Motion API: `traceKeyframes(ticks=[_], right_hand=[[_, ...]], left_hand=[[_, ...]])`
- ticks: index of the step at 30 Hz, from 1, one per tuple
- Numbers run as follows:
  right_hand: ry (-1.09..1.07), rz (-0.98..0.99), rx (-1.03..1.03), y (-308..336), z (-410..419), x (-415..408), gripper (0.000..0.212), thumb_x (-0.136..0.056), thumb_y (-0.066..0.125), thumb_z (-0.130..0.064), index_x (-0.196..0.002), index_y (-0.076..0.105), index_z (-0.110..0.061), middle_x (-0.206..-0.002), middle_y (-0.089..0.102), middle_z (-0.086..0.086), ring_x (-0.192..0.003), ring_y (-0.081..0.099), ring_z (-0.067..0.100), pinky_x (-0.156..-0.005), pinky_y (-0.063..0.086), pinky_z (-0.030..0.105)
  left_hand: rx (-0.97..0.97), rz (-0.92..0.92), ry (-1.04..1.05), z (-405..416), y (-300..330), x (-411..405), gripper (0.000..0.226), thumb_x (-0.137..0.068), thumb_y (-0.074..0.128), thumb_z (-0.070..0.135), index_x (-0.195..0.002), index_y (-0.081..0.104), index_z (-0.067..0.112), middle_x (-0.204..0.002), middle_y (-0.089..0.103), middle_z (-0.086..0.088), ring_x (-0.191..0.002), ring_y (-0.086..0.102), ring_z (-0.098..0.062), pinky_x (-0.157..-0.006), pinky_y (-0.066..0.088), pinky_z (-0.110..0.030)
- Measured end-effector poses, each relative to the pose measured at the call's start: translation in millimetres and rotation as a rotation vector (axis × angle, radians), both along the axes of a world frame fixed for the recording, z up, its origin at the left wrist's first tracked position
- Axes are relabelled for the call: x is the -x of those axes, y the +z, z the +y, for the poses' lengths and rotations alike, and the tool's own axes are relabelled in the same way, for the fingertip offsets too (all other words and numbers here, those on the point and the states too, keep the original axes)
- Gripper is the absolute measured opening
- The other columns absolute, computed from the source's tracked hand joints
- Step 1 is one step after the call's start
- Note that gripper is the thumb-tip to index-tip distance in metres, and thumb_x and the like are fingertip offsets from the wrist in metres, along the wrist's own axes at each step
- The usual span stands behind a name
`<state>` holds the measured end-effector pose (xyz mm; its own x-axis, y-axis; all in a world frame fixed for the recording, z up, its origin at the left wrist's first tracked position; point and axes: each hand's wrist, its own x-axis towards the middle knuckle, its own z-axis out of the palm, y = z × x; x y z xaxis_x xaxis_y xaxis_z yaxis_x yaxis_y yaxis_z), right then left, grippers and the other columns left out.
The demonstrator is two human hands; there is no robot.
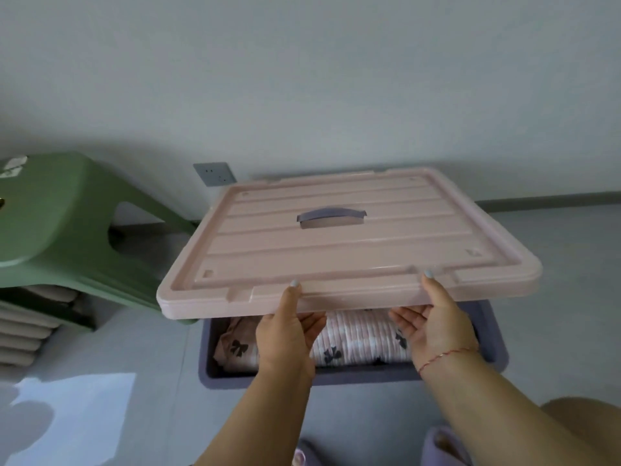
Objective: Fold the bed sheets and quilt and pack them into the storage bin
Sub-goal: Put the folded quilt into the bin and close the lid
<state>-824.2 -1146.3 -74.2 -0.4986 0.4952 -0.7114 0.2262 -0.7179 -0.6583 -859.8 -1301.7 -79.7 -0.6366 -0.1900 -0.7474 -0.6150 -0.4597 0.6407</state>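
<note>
Purple slippers [443, 447] show at the bottom edge, on the floor [554, 297]. The left hand [285, 334] and right hand [437, 324] pinch the near edge of the pink lid [346, 243], thumbs on top, fingers beneath. It hovers over the purple bin [349, 376], which holds folded pink bedding [363, 341].

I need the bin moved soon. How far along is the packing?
Done: folded pink bedding already lies inside the purple bin. In hand: the left hand and right hand hold the pink lid by its near edge, above the bin. Left: lowering the lid and seating it on the rim.
</note>
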Motion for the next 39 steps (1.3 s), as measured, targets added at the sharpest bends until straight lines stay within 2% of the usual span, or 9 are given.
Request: traceKeyframes(ticks=[7,14,22,25,27,30,33,36,39], right_hand=[[0.017,-0.086,0.051,9,-5,-28,0.02,-0.094,0.055,-0.029,-0.085,0.06,-0.012,-0.075,0.064,0.009,-0.069,0.061,0.023,-0.064,0.05,0.032],[0.03,-0.241,0.13,-19,-6,-68,0.036,-0.093,0.055,-0.032,-0.116,0.055,-0.004,-0.082,0.061,0.015,-0.073,0.06,0.026,-0.064,0.05,0.035],[0.245,-0.468,0.104,-56,0,-94,0.035,-0.095,0.052,-0.035,-0.106,0.049,-0.002,-0.076,0.058,0.018,-0.061,0.056,0.026,-0.058,0.049,0.035],[0.316,-0.518,-0.056,-62,5,-86,0.032,-0.096,0.049,-0.028,-0.077,0.052,-0.003,-0.062,0.054,0.014,-0.048,0.052,0.024,-0.046,0.047,0.027],[0.484,-0.535,-0.326,-66,11,-75,0.038,-0.094,0.049,-0.028,-0.065,0.052,-0.005,-0.06,0.055,0.012,-0.055,0.057,0.028,-0.056,0.051,0.032],[0.742,-0.553,-0.787,-59,21,-52,0.023,-0.092,0.05,-0.032,-0.091,0.057,-0.01,-0.084,0.06,0.005,-0.083,0.056,0.027,-0.072,0.041,0.029],[0.927,-0.463,-1.078,-63,30,-25,0.038,-0.09,0.053,-0.038,-0.12,0.055,-0.015,-0.116,0.059,0.003,-0.109,0.053,0.024,-0.085,0.043,0.028],[1.197,-0.432,-1.246,-79,31,3,0.056,-0.091,0.045,-0.047,-0.14,0.038,-0.02,-0.144,0.039,0.001,-0.133,0.033,0.022,-0.106,0.035,0.035],[1.359,-0.403,-1.379,-87,30,34,0.064,-0.093,0.036,-0.053,-0.147,0.024,-0.022,-0.155,0.02,0.001,-0.143,0.015,0.021,-0.116,0.021,0.037]], left_hand=[[0.004,-0.152,-0.021,-2,6,-26,0.02,-0.087,0.069,0.025,-0.095,0.063,0.007,-0.08,0.065,-0.012,-0.068,0.066,-0.024,-0.057,0.055,-0.03],[-0.008,-0.295,-0.001,-5,-14,-64,0.027,-0.087,0.069,0.032,-0.094,0.06,0.008,-0.081,0.063,-0.017,-0.069,0.063,-0.026,-0.061,0.055,-0.033],[0.036,-0.366,-0.09,-16,-51,-81,0.035,-0.093,0.062,0.032,-0.101,0.05,0.001,-0.086,0.06,-0.021,-0.074,0.063,-0.028,-0.076,0.053,-0.039],[0.231,-0.343,-0.156,-18,-54,-70,0.033,-0.091,0.062,0.031,-0.079,0.054,0.002,-0.071,0.058,-0.016,-0.058,0.057,-0.027,-0.061,0.052,-0.036],[0.535,-0.291,-0.325,-21,-54,-55,0.036,-0.089,0.06,0.033,-0.071,0.059,0.002,-0.068,0.061,-0.016,-0.063,0.062,-0.031,-0.069,0.053,-0.038],[1.009,-0.161,-0.573,-30,-57,-31,0.039,-0.089,0.055,0.039,-0.109,0.062,0.007,-0.116,0.061,-0.017,-0.111,0.055,-0.035,-0.098,0.042,-0.041],[1.152,-0.009,-0.846,-38,-68,-12,0.062,-0.092,0.05,0.048,-0.144,0.036,0.017,-0.152,0.03,-0.011,-0.139,0.026,-0.032,-0.116,0.021,-0.042],[1.191,0.035,-1.096,-36,-82,12,0.075,-0.092,0.04,0.061,-0.153,0.013,0.026,-0.161,0.003,-0.004,-0.148,0.002,-0.027,-0.12,0.008,-0.048],[1.23,0.006,-1.244,-26,-91,34,0.084,-0.088,0.036,0.07,-0.153,-0.002,0.032,-0.161,-0.011,-0.007,-0.148,-0.013,-0.029,-0.118,0.0,-0.053]])
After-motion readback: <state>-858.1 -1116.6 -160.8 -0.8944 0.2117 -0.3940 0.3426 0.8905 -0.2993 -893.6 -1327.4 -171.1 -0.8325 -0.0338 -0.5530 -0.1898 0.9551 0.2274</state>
